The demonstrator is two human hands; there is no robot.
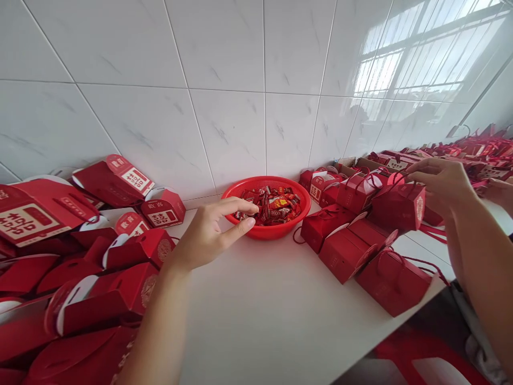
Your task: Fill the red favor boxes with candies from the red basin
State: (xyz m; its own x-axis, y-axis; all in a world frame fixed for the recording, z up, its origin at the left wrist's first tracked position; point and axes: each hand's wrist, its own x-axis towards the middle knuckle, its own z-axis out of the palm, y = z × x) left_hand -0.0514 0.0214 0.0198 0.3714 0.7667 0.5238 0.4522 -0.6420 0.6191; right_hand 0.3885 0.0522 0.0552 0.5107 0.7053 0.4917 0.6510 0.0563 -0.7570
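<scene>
My left hand (214, 230) hovers at the near left rim of a red plastic basket (266, 232), thumb and fingers apart with nothing between them. Wrapped candies (276, 206) in red and brown lie heaped in that basket. To the right, my right hand (438, 182) is closed at the top of a red candy box (401, 206), where its cord handle is. This box is tilted and sits above other corded red boxes (395, 280). The fingertips of my right hand are partly hidden.
Red boxes without visible cords (114, 291) are piled on the left of the white table (256, 321). Many more corded boxes (468, 152) stretch along the tiled wall (224, 123) at the back right. Another person's hand (499, 192) shows at the right edge.
</scene>
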